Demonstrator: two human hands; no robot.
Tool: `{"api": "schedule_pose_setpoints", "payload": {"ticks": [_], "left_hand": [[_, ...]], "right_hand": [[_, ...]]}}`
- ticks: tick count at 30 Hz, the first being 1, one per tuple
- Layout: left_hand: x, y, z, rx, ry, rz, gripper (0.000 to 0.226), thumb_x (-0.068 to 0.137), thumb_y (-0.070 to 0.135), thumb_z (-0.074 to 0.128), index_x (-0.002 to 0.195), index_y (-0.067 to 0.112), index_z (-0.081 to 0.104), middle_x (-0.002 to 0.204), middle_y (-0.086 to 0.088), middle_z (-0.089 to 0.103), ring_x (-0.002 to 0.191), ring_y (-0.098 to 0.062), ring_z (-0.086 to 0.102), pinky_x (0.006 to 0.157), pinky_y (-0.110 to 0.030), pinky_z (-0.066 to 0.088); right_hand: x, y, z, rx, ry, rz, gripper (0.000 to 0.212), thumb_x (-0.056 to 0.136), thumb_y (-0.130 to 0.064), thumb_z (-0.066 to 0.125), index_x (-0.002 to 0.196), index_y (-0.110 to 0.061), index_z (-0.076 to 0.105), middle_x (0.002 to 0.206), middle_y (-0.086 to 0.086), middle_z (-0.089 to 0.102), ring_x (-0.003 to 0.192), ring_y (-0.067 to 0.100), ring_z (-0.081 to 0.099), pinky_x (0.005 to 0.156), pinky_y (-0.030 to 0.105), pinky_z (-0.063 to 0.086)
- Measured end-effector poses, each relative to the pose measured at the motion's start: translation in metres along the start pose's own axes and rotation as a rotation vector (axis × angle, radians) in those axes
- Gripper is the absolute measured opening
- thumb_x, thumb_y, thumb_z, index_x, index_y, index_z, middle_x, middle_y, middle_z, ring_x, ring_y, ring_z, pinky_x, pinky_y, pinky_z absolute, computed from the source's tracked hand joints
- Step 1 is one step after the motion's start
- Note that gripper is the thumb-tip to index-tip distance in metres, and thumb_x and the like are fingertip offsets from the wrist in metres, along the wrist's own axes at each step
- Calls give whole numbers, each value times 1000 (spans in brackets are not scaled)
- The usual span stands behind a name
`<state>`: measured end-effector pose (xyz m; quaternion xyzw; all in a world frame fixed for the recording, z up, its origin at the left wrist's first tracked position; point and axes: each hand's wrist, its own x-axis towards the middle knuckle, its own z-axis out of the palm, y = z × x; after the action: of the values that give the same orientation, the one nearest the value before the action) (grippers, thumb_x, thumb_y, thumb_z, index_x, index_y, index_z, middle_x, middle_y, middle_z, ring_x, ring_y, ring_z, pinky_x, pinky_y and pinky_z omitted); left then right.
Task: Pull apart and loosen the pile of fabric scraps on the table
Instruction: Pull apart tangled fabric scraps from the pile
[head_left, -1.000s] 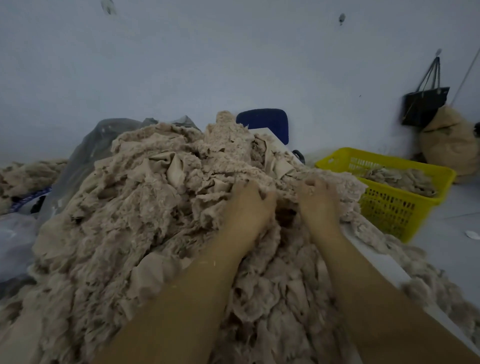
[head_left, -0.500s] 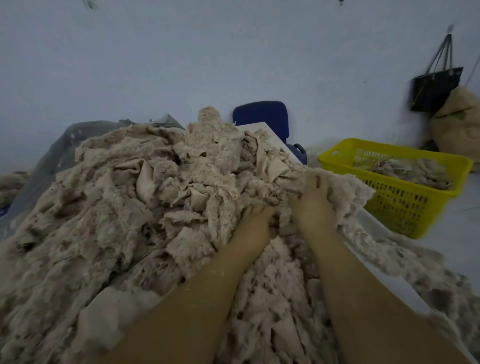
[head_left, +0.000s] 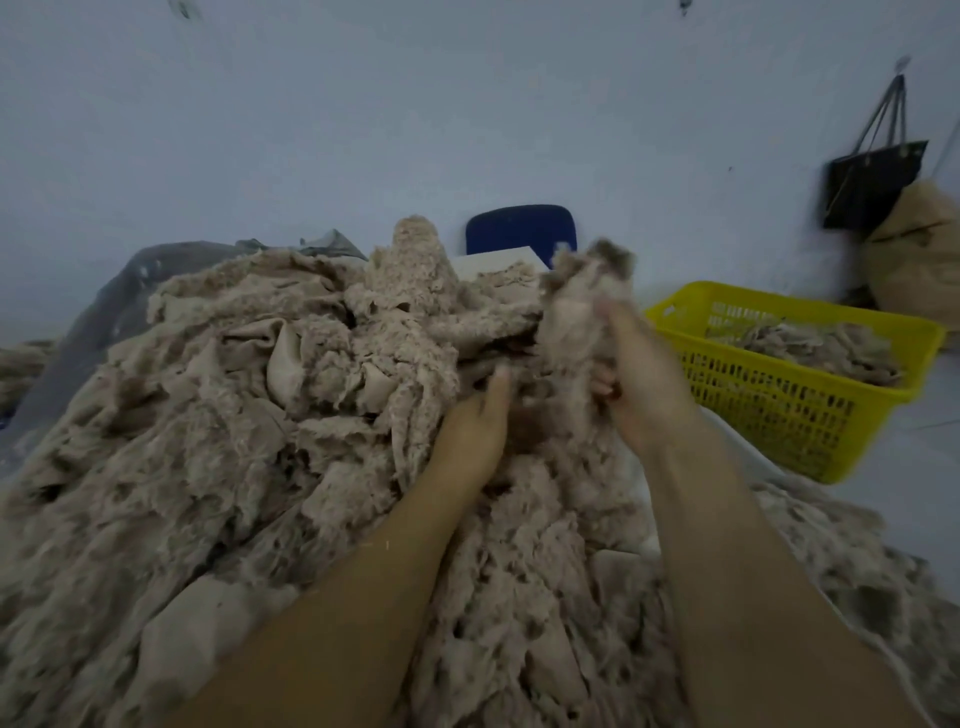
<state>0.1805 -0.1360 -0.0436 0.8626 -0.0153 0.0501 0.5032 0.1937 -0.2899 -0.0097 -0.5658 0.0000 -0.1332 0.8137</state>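
Scrap pile (head_left: 234, 441) blocks left, yellow basket (head_left: 779, 405) crowds right

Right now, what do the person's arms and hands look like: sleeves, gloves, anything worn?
The left forearm and right forearm are bare to the frame's edge: no sleeves, watch or bracelet. The left hand and right hand wear no gloves; no rings show on the fingers. A pale lint fleck sticks to the left forearm.

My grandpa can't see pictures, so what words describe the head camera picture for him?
A right hand holds up a fluffy clump over a big pile of beige scraps; the left hand is in the pile. A yellow basket sits at right, a black bag hangs behind.
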Motion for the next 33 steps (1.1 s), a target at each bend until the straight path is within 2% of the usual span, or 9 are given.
{"api": "schedule_pose_setpoints", "payload": {"ticks": [3,9,11,15,18,22,25,29,33], "left_hand": [[2,28,-18,-731,-217,-290,46,86,64,54,95,26,77,97,-1,75,97,-18,69,91,-37,51],[-2,37,-60,-1102,38,-292,32,100,32,52,121,12,67,115,-13,70,109,-29,63,93,-45,52],[-8,33,-84,-1238,75,-278,35,101,32,49,124,11,65,126,-16,65,113,-33,61,94,-48,50],[-34,25,-124,-1372,224,-256,44,106,36,29,122,8,59,124,-12,62,88,-27,69,63,-30,57],[-49,15,-129,-1266,466,-339,46,107,35,30,144,9,42,137,-7,51,126,-26,52,89,-31,46],[-68,-10,-153,-781,407,-392,32,97,42,46,87,20,67,90,-3,66,85,-22,61,83,-40,52],[-86,-23,-158,142,512,-1,41,92,47,40,102,16,65,114,-6,63,107,-27,55,98,-47,44],[-123,4,-137,77,4,423,49,83,64,55,127,42,53,121,36,50,111,19,46,86,-2,37],[-126,-7,-144,361,-46,397,15,94,37,61,83,32,52,78,10,59,77,-14,58,58,-19,40]], "right_hand": [[-30,5,42,-839,-304,-66,29,77,-43,51,60,-21,60,62,-5,61,61,14,59,54,28,39],[-79,13,49,-919,-720,50,19,91,-32,54,86,-16,64,84,-3,62,80,12,55,68,27,46],[-86,13,37,-931,-652,82,24,94,-43,54,109,-26,61,100,-14,58,93,7,52,67,11,39],[-86,1,29,-803,-187,-24,24,91,-39,54,99,-18,61,89,-3,60,75,10,55,62,26,42],[-94,-14,38,-330,-23,150,59,81,-51,56,125,-11,58,111,3,65,95,20,63,83,38,54],[-107,-23,51,-332,35,84,63,88,-58,55,135,-17,56,132,2,60,119,25,56,104,45,45],[-122,-26,62,-465,-82,-59,34,93,-49,54,116,-27,65,104,-20,63,100,10,59,84,26,47],[-144,-25,82,-600,-305,-126,13,94,-40,54,84,-35,61,63,-27,60,61,-8,56,49,11,39],[-157,-24,81,-693,-231,-235,16,92,-37,51,96,-24,59,81,-11,61,77,-6,58,54,11,43]]}}
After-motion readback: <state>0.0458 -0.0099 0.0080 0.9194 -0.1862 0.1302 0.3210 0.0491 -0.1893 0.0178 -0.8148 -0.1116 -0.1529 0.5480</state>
